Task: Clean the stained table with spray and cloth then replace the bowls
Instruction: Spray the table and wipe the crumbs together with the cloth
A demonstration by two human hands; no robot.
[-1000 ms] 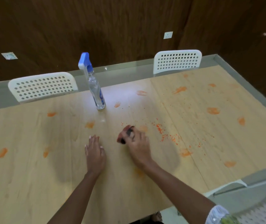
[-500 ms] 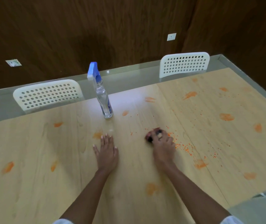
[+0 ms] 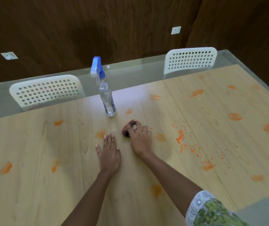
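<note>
A light wooden table (image 3: 32,185) carries many orange smears and a scatter of orange crumbs (image 3: 181,137) to the right of centre. A clear spray bottle (image 3: 105,93) with a blue and white trigger head stands upright near the table's middle. My right hand (image 3: 140,137) presses a small bunched dark-red cloth (image 3: 127,128) onto the table just in front of the bottle; most of the cloth is hidden under my fingers. My left hand (image 3: 109,152) lies flat on the table, palm down, just left of my right hand. No bowls are in view.
Two white perforated chairs stand at the far side, one at the left (image 3: 47,91) and one at the right (image 3: 190,60). A grey glass border (image 3: 138,70) rims the table. A dark wooden wall is behind.
My right hand slid the cloth rightward toward the crumbs, then back left and farther out, close to the bottle's base. My left hand stayed flat in place. The view shifted slightly.
</note>
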